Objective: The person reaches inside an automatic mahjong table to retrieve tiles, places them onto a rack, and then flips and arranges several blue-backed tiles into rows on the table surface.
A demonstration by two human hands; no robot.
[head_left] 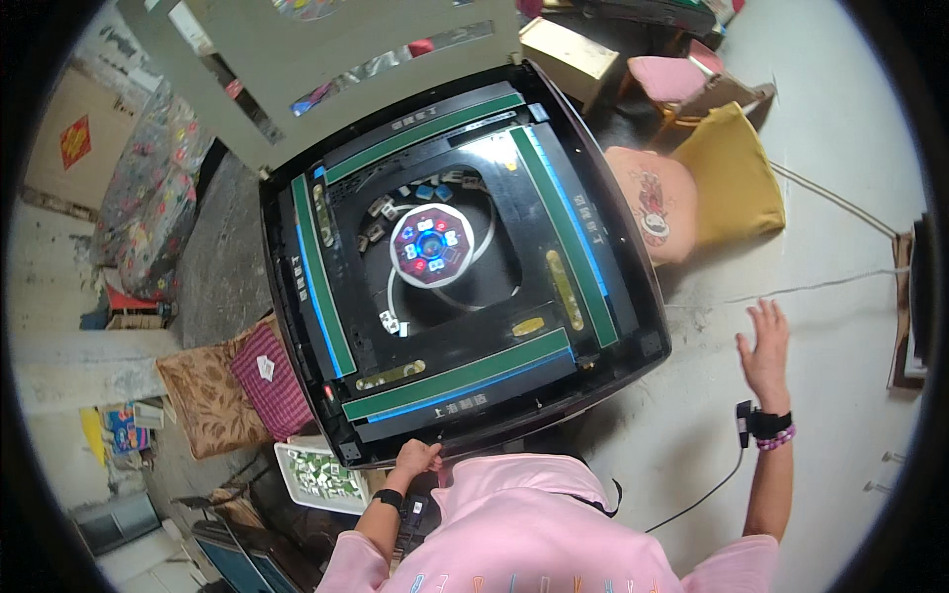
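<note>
A dark automatic mahjong table (618, 351) fills the middle, its inner workings showing, with green strips (455, 376) along the sides and a lit round control panel (432, 247) at the centre. Loose tiles (381, 208) lie in the recess around the panel. My left hand (419, 457) is closed at the table's near edge, seemingly gripping it. My right hand (766, 351) is raised off the table's right side, fingers spread and holding nothing, with a black strap and beaded bracelet at the wrist.
A grey-green panel (217, 49) stands behind. Cushioned seats (203, 390), (741, 168) flank the table. A white basket of green-backed tiles (316, 474) sits at lower left. A cord (820, 282) runs across the right, and a bed-like bundle (148, 198) is at left.
</note>
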